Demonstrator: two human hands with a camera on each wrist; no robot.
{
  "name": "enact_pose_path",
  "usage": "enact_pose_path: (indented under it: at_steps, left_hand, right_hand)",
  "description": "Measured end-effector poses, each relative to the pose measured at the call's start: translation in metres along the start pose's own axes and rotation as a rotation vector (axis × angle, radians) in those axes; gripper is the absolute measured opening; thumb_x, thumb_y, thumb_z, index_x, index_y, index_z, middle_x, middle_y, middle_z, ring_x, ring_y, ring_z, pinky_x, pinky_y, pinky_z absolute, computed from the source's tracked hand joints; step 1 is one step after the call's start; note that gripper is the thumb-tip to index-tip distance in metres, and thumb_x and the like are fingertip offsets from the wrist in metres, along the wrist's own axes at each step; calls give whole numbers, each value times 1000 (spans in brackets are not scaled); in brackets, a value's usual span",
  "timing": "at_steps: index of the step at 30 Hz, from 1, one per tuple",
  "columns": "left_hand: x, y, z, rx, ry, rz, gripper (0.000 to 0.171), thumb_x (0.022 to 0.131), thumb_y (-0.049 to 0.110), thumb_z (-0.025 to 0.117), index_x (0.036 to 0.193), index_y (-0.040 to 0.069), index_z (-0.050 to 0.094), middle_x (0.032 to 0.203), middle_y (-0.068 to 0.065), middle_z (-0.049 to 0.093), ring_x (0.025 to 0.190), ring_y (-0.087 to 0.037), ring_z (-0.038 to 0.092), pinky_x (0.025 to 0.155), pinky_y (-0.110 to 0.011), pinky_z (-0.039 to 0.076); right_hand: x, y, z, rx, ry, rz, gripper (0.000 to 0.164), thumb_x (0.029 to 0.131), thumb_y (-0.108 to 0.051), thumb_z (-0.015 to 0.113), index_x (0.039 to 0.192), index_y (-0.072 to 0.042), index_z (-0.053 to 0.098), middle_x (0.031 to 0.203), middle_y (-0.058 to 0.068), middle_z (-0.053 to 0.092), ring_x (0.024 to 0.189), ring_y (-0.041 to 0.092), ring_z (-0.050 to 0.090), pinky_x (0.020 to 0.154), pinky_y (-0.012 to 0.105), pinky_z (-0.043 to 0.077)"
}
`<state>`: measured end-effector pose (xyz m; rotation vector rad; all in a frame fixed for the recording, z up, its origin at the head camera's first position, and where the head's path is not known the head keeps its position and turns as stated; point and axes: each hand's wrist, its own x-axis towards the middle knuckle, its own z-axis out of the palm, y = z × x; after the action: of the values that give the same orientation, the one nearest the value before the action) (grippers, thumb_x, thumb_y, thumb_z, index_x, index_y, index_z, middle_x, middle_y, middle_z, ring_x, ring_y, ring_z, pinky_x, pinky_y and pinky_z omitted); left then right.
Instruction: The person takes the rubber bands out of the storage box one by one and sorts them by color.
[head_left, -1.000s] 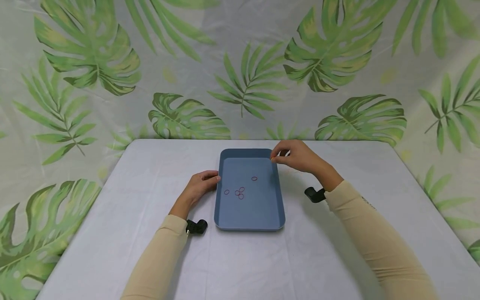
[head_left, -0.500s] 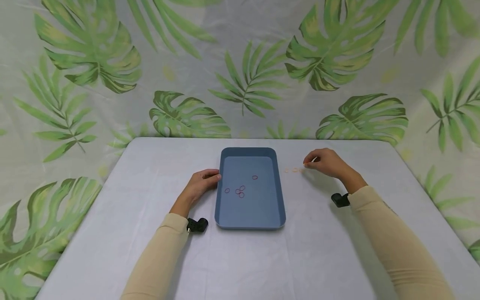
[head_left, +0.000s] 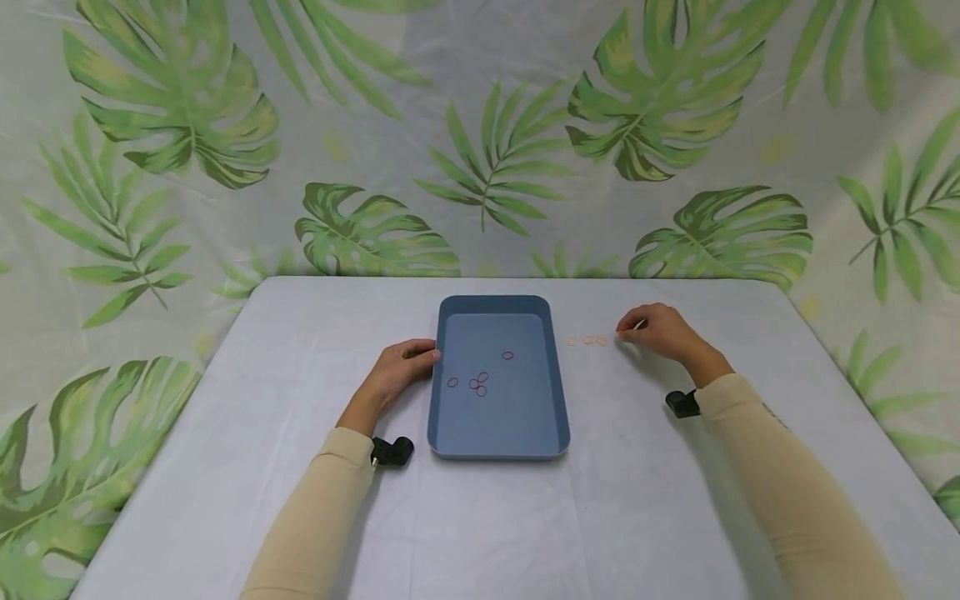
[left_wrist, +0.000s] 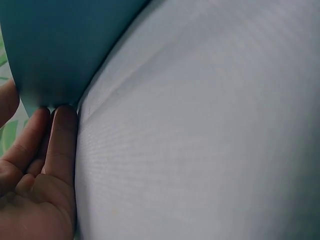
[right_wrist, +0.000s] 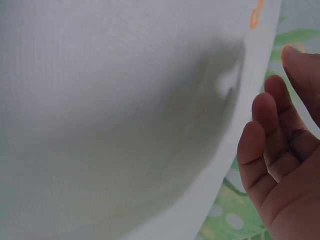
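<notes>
My right grip, by the tray a second ago, now pinches an orange ring beside three others on the table; my left grip, fingers straight, still touches the tray.

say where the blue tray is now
In the head view, the blue tray is on the table, the left hand touching its left side and three orange rings lying to its right.

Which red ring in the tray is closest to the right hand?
The rearmost, rightmost red ring in the blue tray; the other four lie farther from the right hand, three clustered and one near the left wall.
</notes>
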<state>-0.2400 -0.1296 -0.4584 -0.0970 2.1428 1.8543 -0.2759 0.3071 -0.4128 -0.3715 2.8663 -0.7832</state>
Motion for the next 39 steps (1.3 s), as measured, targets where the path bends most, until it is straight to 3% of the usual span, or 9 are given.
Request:
enact_pose_path:
  at_steps: [11, 21, 29, 39]
  left_hand:
    - [0, 1, 1, -4, -2, -4, 47, 95, 17, 66, 138, 3, 56, 141, -17, 58, 123, -25, 61, 109, -40, 49]
    - [1, 3, 2, 7, -6, -1, 46, 95, 18, 66, 138, 2, 57, 141, -18, 58, 121, -23, 62, 108, -39, 50]
    - [-1, 1, 1, -9, 1, -3, 46, 94, 17, 67, 137, 3, 57, 140, -18, 59, 120, -23, 62, 108, -40, 50]
    - [1, 0, 1, -9, 4, 4, 47, 95, 18, 66, 138, 3, 56, 141, -18, 58, 126, -27, 59, 110, -41, 48]
  right_hand:
    - [7, 5, 9, -5, 24, 7, 17, 93, -15, 66, 101, -3, 75, 102, 18, 72, 91, 30, 63, 70, 29, 47]
    - [9, 13, 12, -36, 9, 64, 18, 93, -17, 67, 101, -4, 74, 103, 17, 72, 91, 28, 62, 70, 30, 48]
    - [13, 11, 15, -38, 18, 54, 17, 92, -16, 67, 99, -3, 75, 102, 16, 72, 95, 30, 62, 77, 37, 50]
    - [15, 8, 14, -44, 14, 42, 16, 92, -14, 66, 100, -3, 75, 102, 17, 72, 94, 30, 59, 78, 36, 48]
